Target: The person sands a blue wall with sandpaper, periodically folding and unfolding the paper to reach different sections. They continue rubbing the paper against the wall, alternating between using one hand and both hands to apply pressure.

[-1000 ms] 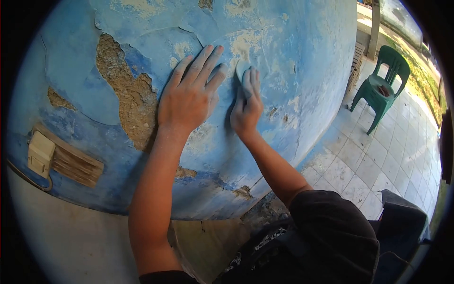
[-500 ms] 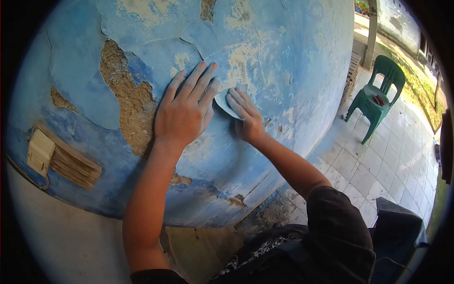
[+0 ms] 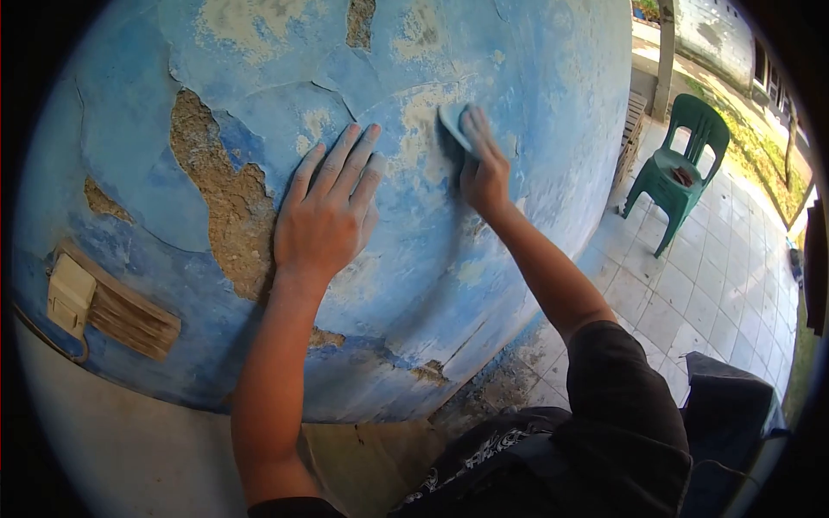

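Observation:
A blue painted wall (image 3: 414,285) with flaking paint and patches of bare plaster fills most of the view. My left hand (image 3: 328,216) lies flat against it, fingers stretched out, just right of a large bare patch (image 3: 216,190). To the upper right, my right hand (image 3: 486,168) presses a bent, pale sheet of sandpaper (image 3: 455,128) to the wall beside a whitish worn area (image 3: 420,121). Pale dust coats the fingers of both hands. The sandpaper's far side and part of my right thumb are hidden.
An electrical switch box (image 3: 71,289) on a wooden block (image 3: 134,311) is fixed at the wall's lower left. A green plastic chair (image 3: 682,168) with small items on its seat stands on the tiled floor (image 3: 648,285). A dark covered object (image 3: 730,414) is at lower right.
My right hand has moved up and to the right along the wall with the sandpaper. My left hand stays flat at nearly the same place, while the view has shifted slightly.

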The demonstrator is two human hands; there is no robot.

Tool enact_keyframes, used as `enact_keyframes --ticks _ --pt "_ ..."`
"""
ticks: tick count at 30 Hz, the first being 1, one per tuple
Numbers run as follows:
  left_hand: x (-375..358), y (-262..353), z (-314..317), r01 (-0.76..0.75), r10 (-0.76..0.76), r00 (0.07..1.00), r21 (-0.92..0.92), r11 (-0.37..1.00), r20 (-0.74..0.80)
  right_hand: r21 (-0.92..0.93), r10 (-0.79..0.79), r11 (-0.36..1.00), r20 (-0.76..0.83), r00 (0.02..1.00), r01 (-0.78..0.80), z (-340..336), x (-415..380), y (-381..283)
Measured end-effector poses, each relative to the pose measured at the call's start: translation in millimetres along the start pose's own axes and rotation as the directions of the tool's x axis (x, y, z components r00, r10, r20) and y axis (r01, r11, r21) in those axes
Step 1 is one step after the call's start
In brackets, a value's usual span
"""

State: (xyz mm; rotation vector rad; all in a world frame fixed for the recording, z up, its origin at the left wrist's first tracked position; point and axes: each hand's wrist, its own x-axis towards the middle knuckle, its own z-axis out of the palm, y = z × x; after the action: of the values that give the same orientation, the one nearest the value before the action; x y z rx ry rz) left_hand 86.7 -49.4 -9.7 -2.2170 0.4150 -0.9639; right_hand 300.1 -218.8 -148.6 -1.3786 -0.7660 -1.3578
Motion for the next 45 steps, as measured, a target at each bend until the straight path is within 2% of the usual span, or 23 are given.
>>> enact_keyframes --ticks 2,4,5,7,8,10,12,14,16,20,23,26,28,30,32,34,36,38,40,42,44,45 --pt "0 1 1 0.006 -0.006 1.000 -0.008 1.000 -0.009 -0.016 0.279 0.959 -0.121 0.953 -0.283 -1 38 23" --pt "-1 2 -1 0.010 -0.010 1.000 -0.006 1.000 0.002 -0.003 0.396 0.914 -0.211 0.894 -0.406 18 42 -12" --pt "2 2 -2 0.010 -0.010 1.000 0.010 1.000 0.006 0.065 0.343 0.939 -0.185 0.921 -0.337 25 33 -38" --pt "4 3 -4 0.023 -0.023 1.000 0.014 1.000 -0.001 0.114 0.157 0.981 0.031 0.987 -0.160 26 -10 -81" --pt "4 3 -4 0.025 -0.025 1.000 0.011 1.000 0.014 0.145 0.093 0.982 0.168 0.981 -0.118 16 -29 -84" --pt "2 4 -1 0.012 -0.012 1.000 0.021 1.000 0.007 0.084 -0.041 0.996 0.225 0.973 0.023 -1 -38 -46" --pt "2 2 2 0.020 -0.020 1.000 0.036 0.999 -0.004 0.043 0.037 0.998 0.006 0.999 -0.037 3 -22 -8" --pt "1 3 1 0.015 -0.015 1.000 0.012 1.000 -0.008 0.009 0.229 0.973 -0.182 0.956 -0.232 6 18 12" --pt "1 4 1 0.021 -0.021 1.000 0.018 1.000 -0.008 -0.013 0.353 0.929 -0.275 0.894 -0.371 18 46 6" --pt "2 3 0 0.014 -0.014 1.000 0.024 1.000 -0.003 -0.057 0.365 0.913 -0.321 0.874 -0.403 37 73 -36" --pt "0 2 1 0.023 -0.023 1.000 -0.014 1.000 -0.015 0.044 0.266 0.964 -0.271 0.925 -0.264 32 90 -23" --pt "-1 1 1 0.019 -0.020 0.999 -0.024 1.000 -0.027 0.065 0.312 0.950 -0.270 0.911 -0.306 32 103 3" --pt "0 1 1 0.035 -0.037 0.998 -0.027 0.999 -0.045 0.016 0.314 0.947 -0.243 0.918 -0.319 30 108 -9" --pt "0 0 1 0.043 -0.045 0.997 -0.031 0.999 -0.062 0.045 0.211 0.977 -0.148 0.966 -0.206 34 95 -37" --pt "1 0 0 0.095 -0.098 0.988 -0.031 0.995 -0.119 0.051 0.053 0.997 0.018 0.998 -0.054 36 69 -72" --pt "1 0 0 0.106 -0.108 0.986 -0.024 0.994 -0.127 0.084 -0.080 0.994 0.182 0.980 0.066 27 56 -85" --pt "1 0 -2 0.120 -0.119 0.984 -0.001 0.993 -0.134 0.106 -0.213 0.976 0.279 0.936 0.190 15 74 -56" --pt "2 -2 -2 0.112 -0.112 0.986 -0.006 0.994 -0.120 0.041 -0.158 0.987 0.201 0.967 0.153 12 105 -32" --pt "5 -2 -3 0.125 -0.126 0.985 -0.014 0.992 -0.114 0.079 0.140 0.987 -0.010 0.990 -0.139 14 146 -10" --pt "9 1 -6 0.139 -0.140 0.985 -0.020 0.990 -0.105 0.118 0.267 0.960 -0.114 0.957 -0.253 23 167 -2" --pt "19 0 -10 0.198 -0.206 0.969 -0.069 0.978 -0.136 0.114 0.089 0.990 -0.033 0.995 -0.084 31 150 -37" --pt "26 -3 -13 0.207 -0.213 0.967 -0.054 0.977 -0.143 0.145 -0.059 0.988 0.077 0.995 0.047 30 129 -55"
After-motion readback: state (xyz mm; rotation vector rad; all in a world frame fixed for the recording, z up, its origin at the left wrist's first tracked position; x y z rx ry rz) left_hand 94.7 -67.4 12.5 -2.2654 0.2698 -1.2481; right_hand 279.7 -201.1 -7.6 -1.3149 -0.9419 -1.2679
